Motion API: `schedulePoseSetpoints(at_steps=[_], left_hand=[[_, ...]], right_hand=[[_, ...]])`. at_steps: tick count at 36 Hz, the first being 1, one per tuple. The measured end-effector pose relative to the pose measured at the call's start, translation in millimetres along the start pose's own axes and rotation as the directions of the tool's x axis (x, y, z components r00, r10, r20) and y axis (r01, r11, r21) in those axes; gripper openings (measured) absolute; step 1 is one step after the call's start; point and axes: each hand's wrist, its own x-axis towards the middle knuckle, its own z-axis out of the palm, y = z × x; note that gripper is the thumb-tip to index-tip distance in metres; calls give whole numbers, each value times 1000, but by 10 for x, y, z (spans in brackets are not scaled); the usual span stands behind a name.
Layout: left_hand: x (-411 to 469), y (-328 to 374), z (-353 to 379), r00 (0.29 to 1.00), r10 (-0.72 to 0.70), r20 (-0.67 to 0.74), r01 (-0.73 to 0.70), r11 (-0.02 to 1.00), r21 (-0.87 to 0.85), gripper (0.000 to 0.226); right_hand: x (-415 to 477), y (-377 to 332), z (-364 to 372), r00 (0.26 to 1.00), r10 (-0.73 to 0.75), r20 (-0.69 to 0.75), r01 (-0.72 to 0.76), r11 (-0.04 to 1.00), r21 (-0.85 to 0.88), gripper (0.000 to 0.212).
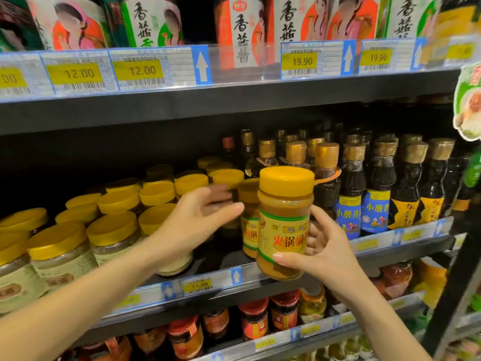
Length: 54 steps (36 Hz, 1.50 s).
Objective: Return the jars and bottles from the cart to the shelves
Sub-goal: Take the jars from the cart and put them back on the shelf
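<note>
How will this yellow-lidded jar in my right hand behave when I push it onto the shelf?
The jar looks full of paste, so it is probably heavy for its size. Its glossy sides may slide easily. Taller than wide, it could tip if pushed near the lid.

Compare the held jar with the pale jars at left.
The held jar is tall and narrow, the pale jars squat. The held jar's contents are orange-brown, the pale jars' whitish. The right hand grips the held jar; the pale jars stand on the shelf. Both have yellow lids.
</note>
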Motion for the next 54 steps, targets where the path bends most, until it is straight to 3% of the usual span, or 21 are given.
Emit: schedulePoseSetpoints(at_steps=[2,6,10,21,27,31,36,41,46,54], left_hand=[[5,190,-203,990,68,120,-69,998,5,61],[167,449,-437,965,-5,264,-56,973,224,100],[228,549,-414,956,-30,293,-103,899,426,93],[213,556,-461,967,11,254,-178,741,648,93],[271,570,-536,970,-51,237,-119,750,650,76],[353,596,-581,973,-84,217,-76,766,638,79],[432,511,-676,976,-107,192,-32,796,605,83],[494,360,-649,965,-143,218,-11,812,584,54],[594,135,-569,971,-130,201,-26,777,628,63],[643,-64,-519,967,-132,217,-46,751,659,80]], right_hand=[[39,-13,95,1000,-9,22,9,1000,-13,77],[116,-14,306,997,-29,72,31,999,-27,76],[167,1,470,992,-59,112,66,996,-66,72],[214,93,637,984,-78,162,101,986,-134,84],[277,36,621,969,-74,235,119,976,-184,87],[279,20,567,955,-70,288,152,951,-271,83],[175,92,420,956,-85,280,231,806,-545,76],[29,175,291,925,-20,380,333,528,-782,71],[-52,382,224,909,-153,389,415,232,-879,55],[-85,469,212,897,-206,392,425,149,-893,50]])
